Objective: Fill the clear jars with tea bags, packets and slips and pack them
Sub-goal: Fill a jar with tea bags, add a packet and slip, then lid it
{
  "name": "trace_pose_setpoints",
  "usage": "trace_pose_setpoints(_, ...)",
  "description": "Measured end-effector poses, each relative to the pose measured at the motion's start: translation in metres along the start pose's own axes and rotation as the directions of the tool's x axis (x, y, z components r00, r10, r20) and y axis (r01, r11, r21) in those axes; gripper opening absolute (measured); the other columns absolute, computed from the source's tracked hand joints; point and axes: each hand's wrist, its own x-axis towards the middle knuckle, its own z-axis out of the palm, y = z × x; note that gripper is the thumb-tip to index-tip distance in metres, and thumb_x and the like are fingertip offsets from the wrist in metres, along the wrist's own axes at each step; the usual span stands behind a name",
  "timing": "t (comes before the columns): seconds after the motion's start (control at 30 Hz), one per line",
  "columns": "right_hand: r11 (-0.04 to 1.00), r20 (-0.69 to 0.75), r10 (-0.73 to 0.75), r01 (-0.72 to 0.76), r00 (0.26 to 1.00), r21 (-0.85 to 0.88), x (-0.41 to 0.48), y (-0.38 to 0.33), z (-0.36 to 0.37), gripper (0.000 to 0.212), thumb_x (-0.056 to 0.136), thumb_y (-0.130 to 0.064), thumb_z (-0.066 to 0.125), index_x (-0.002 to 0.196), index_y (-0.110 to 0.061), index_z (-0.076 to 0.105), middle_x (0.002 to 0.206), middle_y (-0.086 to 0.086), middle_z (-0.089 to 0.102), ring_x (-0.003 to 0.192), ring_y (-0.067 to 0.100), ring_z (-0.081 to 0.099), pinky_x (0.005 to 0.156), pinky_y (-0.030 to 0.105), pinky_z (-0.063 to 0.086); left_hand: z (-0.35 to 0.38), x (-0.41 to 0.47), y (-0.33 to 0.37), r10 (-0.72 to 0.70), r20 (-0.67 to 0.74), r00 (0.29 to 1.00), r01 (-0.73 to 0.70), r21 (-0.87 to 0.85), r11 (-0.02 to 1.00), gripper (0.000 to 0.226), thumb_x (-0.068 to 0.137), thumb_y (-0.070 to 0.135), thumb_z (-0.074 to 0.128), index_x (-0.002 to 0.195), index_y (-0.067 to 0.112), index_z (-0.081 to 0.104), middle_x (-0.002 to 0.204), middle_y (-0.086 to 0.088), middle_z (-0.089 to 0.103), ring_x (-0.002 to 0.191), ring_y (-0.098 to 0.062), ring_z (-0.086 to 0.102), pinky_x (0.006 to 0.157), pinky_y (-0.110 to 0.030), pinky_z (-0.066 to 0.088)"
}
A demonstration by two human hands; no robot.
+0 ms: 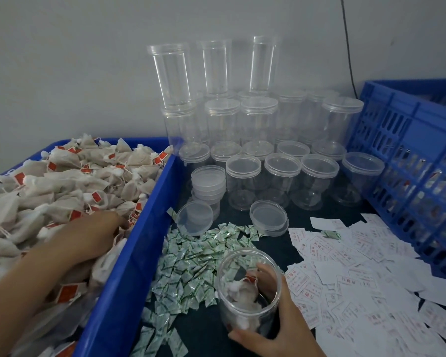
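— What have you got in each hand?

— My right hand [276, 323] is wrapped around an open clear jar [247, 289], thumb across the near wall and fingers [265, 273] curled over the far rim. It is thin, glossy round plastic, standing on the table at the near edge. My left hand [88, 235] lies palm-down in the blue bin [129, 269], fingers sunk among the tea bags [70, 181]; whether they are pinching one I cannot tell.

— What's already in the jar?

— A few tea bags, soft beige gauze pouches with white knotted tops and one red tag showing. I'd guess three or four, but the curved wall blurs them.

— And the rest of the stock?

— The bin is heaped with the same crumpled mesh pouches, each on a string with a small red square tag. Between bin and jar lies a scatter of small green-and-white packets [191, 264], glossy and flat. On my right are white paper slips [358, 274] printed in red, overlapping loosely.

— Empty jars?

— A cluster of capped jars [281, 176] farther back, roughly twenty, with three tall clear cylinders [214, 68] stacked on top. One stack of loose lids [207, 184] beside them, and two more lids lying singly or paired in front.

— The setting?

— A dark table [304, 217], a plain grey-white wall [88, 60] with a black cable [348, 47] running down it, and a blue slatted crate [407, 155] at far right
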Motion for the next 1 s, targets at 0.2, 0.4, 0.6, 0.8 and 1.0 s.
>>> trace_pose_setpoints(0.2, 1.0, -0.001, 0.012, -0.012, 1.0, -0.023, -0.001, 0.0, -0.001, 0.109, 0.055, -0.059, 0.093, 0.141, -0.058, 0.027, 0.142, -0.025, 0.049, 0.13, -0.003, 0.05, 0.101, 0.024, 0.047, 0.0, 0.006, 0.005, 0.054, -0.004, 0.999, -0.054, -0.081, 0.995, 0.029, 0.093, 0.008, 0.049, 0.111, 0.023, 0.065, 0.108, 0.003, 0.064, 0.095, -0.012, 0.059, 0.086, -0.03, 0.05)
trace_pose_setpoints(0.4, 1.0, 0.006, 0.013, -0.013, 1.0, -0.019, 0.0, 0.001, -0.001, 0.11, 0.055, -0.059, 0.093, 0.141, -0.059, 0.025, 0.142, -0.026, 0.048, 0.13, -0.004, 0.05, 0.1, 0.018, 0.047, -0.018, -0.008, 0.015, -0.161, -0.423, 0.892, -0.093, -0.519, 0.849, 0.012, 0.095, 0.01, 0.051, 0.084, 0.015, 0.054, 0.08, -0.004, 0.062, 0.068, -0.019, 0.06, 0.056, -0.029, 0.045)
trace_pose_setpoints(0.6, 1.0, 0.004, 0.016, -0.016, 1.0, -0.002, 0.001, 0.003, -0.001, 0.109, 0.054, -0.057, 0.094, 0.141, -0.058, 0.028, 0.142, -0.025, 0.049, 0.13, -0.003, 0.051, 0.102, 0.011, 0.041, -0.065, -0.038, 0.047, -0.296, -0.445, 0.845, -0.362, -0.884, 0.297, 0.01, 0.094, 0.003, 0.052, 0.09, 0.008, 0.06, 0.082, -0.004, 0.069, 0.066, -0.009, 0.068, 0.053, -0.017, 0.054)
trace_pose_setpoints(0.8, 1.0, -0.007, 0.014, -0.014, 1.0, -0.015, 0.0, 0.001, 0.0, 0.111, 0.057, -0.055, 0.094, 0.145, -0.053, 0.027, 0.144, -0.02, 0.049, 0.132, 0.001, 0.05, 0.101, 0.014, 0.043, -0.075, -0.082, 0.116, 0.151, -0.412, 0.898, -0.428, -0.899, 0.095, 0.008, 0.081, 0.004, 0.061, 0.088, 0.008, 0.064, 0.084, -0.001, 0.073, 0.073, -0.012, 0.071, 0.062, -0.018, 0.055)
trace_pose_setpoints(1.0, 1.0, 0.015, -0.001, 0.001, 1.0, 0.004, 0.004, -0.007, 0.001, 0.108, 0.069, -0.032, 0.094, 0.153, -0.031, 0.026, 0.147, -0.004, 0.052, 0.133, 0.014, 0.053, 0.1, 0.021, 0.048, -0.05, -0.089, 0.151, 0.259, -0.39, 0.883, -0.465, -0.797, 0.385, 0.011, 0.087, 0.016, 0.066, 0.086, 0.026, 0.062, 0.085, 0.015, 0.069, 0.077, -0.002, 0.067, 0.067, -0.021, 0.055)
